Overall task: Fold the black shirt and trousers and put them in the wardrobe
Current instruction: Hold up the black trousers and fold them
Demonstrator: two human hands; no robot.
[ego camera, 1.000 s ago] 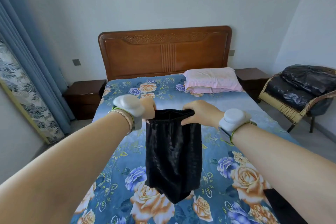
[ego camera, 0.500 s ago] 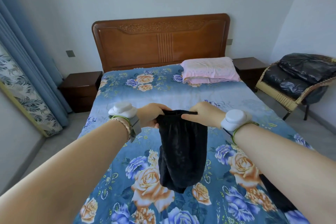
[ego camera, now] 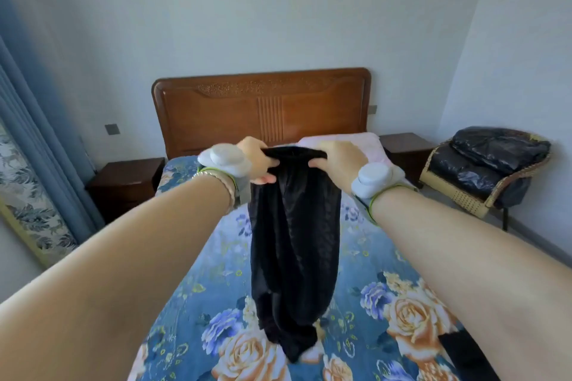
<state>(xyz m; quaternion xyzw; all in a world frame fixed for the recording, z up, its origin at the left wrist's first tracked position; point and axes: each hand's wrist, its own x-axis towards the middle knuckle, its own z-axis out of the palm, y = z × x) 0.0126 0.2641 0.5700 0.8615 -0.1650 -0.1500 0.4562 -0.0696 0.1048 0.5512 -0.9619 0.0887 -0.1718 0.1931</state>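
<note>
Raised since half a second ago: both hands and the black garment (ego camera: 294, 241) are now held higher, up in front of the headboard (ego camera: 263, 111); more of the cloth is seen hanging, and the view has been tilted up.

Grip: left hand (ego camera: 257, 161) and right hand (ego camera: 335, 161) are both closed tight on the garment's top edge, close together, left at 9 o'clock of the bunched hem, right at 3 o'clock. Whether it is the shirt or the trousers cannot be told.

Position: cloth is hung straight down from the grip toward 6 o'clock, above the floral bedspread (ego camera: 387, 303); its lower tip appears to be at or just over the bed surface. A second dark cloth (ego camera: 458, 353) is seen at the bed edge, about 4 o'clock of the hanging tip, partly hidden by the right forearm.

Risks, judged:
- Hands held so close, so the fabric stays bunched; a crooked fold is likely unless the edge is spread.
- Slippery-looking fabric could be lost from a pinch if shaken.
- Lower tip could be dragged and creased when laid down.

Wardrobe not in view.
</note>
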